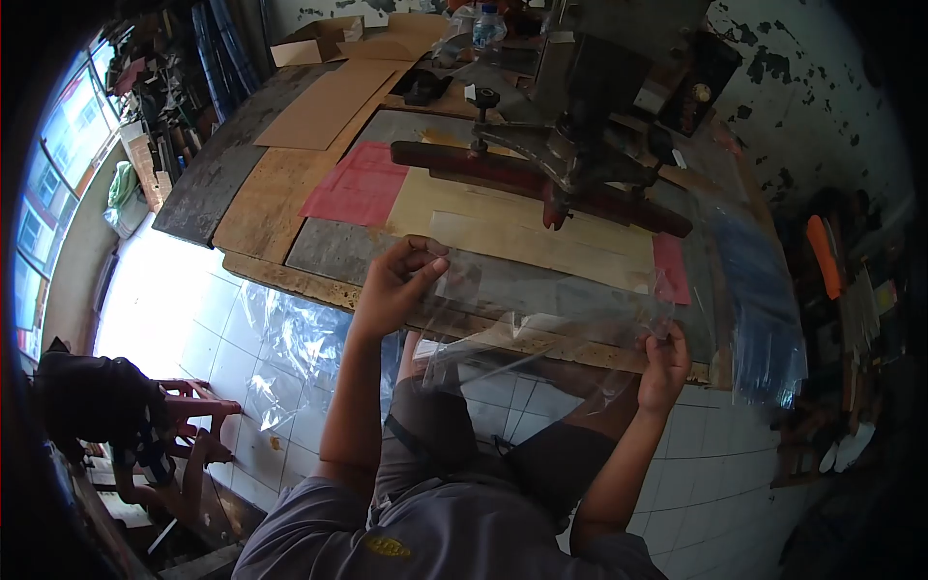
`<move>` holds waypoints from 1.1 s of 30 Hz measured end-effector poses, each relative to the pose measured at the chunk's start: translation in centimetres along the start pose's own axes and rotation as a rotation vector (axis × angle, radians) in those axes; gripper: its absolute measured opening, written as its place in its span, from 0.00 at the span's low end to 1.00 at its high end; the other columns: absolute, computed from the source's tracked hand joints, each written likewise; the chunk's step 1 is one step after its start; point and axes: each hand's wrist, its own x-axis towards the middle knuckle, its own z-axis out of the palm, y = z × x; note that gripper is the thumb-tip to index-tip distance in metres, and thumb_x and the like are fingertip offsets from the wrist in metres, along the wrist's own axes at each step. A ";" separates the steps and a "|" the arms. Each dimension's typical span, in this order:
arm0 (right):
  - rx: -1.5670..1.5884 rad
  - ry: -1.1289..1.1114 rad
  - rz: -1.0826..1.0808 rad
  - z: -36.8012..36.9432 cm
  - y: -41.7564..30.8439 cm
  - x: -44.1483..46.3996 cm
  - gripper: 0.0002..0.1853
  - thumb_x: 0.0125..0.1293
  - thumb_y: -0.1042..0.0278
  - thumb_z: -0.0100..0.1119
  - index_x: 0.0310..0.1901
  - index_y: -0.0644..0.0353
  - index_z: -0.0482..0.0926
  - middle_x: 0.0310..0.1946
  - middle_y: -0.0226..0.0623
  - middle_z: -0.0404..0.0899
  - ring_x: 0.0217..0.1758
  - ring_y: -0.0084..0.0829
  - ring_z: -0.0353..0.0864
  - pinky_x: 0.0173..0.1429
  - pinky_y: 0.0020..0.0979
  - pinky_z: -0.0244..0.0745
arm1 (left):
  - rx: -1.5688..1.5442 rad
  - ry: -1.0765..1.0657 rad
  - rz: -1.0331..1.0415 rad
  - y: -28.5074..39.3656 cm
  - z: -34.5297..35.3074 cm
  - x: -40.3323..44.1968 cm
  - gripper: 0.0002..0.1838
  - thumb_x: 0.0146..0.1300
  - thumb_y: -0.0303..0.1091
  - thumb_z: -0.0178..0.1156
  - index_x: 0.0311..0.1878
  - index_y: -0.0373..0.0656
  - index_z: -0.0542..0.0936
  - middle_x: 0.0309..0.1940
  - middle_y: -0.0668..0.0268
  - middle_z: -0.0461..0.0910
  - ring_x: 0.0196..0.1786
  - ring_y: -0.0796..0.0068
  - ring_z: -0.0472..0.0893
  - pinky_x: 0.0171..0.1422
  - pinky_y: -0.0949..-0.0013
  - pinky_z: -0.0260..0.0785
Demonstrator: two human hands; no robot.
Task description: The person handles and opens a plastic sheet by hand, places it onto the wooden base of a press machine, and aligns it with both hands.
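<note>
A clear plastic sheet (541, 319), see-through and creased, is stretched between my two hands over the front edge of the worktable. My left hand (401, 275) pinches its left corner between thumb and fingers. At the other end, my right hand (665, 362) has its fingers closed on the right corner. Just beyond the sheet lies a cream-coloured pad (522, 227) with a red patch (358, 184) at its left and a smaller one at its right. Above the pad sits the long dark red bar (464, 164) of a press machine (570, 145).
A stack of clear bluish plastic (759, 309) hangs over the table's right edge. More plastic (300, 338) lies low on the left, above the tiled floor. Cardboard sheets (324, 101) and a water bottle (488, 29) are at the back. Another person (116, 416) sits at lower left.
</note>
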 end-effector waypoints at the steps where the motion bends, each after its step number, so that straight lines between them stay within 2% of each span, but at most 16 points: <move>1: -0.024 -0.006 -0.007 0.0 0.0 0.0 0.18 0.73 0.72 0.65 0.61 0.66 0.78 0.44 0.32 0.83 0.45 0.24 0.80 0.54 0.30 0.76 | -0.041 -0.008 -0.001 0.1 0.0 0.0 0.12 0.74 0.29 0.65 0.55 0.35 0.78 0.42 0.63 0.89 0.48 0.79 0.86 0.57 0.73 0.75; 3: -0.052 0.011 0.024 0.2 0.0 -0.2 0.18 0.72 0.72 0.66 0.61 0.66 0.78 0.42 0.32 0.83 0.44 0.24 0.80 0.54 0.29 0.76 | -0.123 -0.029 -0.002 0.6 0.1 -0.2 0.12 0.75 0.28 0.64 0.56 0.34 0.78 0.41 0.64 0.89 0.47 0.79 0.86 0.55 0.73 0.75; 10: -0.073 0.000 0.017 0.3 -0.2 0.0 0.19 0.72 0.71 0.67 0.61 0.66 0.78 0.41 0.31 0.83 0.43 0.23 0.80 0.52 0.29 0.75 | -0.086 -0.018 -0.012 0.2 -0.4 -0.2 0.14 0.74 0.26 0.64 0.59 0.34 0.77 0.40 0.61 0.90 0.47 0.77 0.87 0.56 0.73 0.75; 19: -0.038 -0.005 0.018 0.2 0.0 -0.1 0.19 0.73 0.72 0.66 0.63 0.66 0.78 0.45 0.32 0.83 0.45 0.23 0.80 0.50 0.28 0.76 | -0.104 -0.016 0.044 0.0 -0.1 -0.3 0.15 0.73 0.25 0.65 0.59 0.33 0.77 0.40 0.61 0.89 0.49 0.76 0.88 0.58 0.72 0.77; 22: -0.034 -0.029 0.042 0.1 -0.3 -0.1 0.17 0.73 0.75 0.65 0.62 0.66 0.79 0.47 0.29 0.76 0.49 0.22 0.81 0.55 0.28 0.82 | -0.105 -0.013 0.034 0.2 -0.1 -0.4 0.15 0.74 0.26 0.65 0.59 0.32 0.76 0.40 0.61 0.89 0.49 0.75 0.88 0.57 0.72 0.77; 33: -0.069 -0.007 0.040 0.4 -0.6 0.0 0.17 0.72 0.73 0.67 0.60 0.65 0.79 0.46 0.29 0.78 0.47 0.22 0.82 0.53 0.27 0.81 | -0.100 -0.014 0.052 0.1 0.0 -0.5 0.16 0.73 0.26 0.65 0.60 0.33 0.76 0.39 0.61 0.89 0.48 0.76 0.88 0.57 0.72 0.77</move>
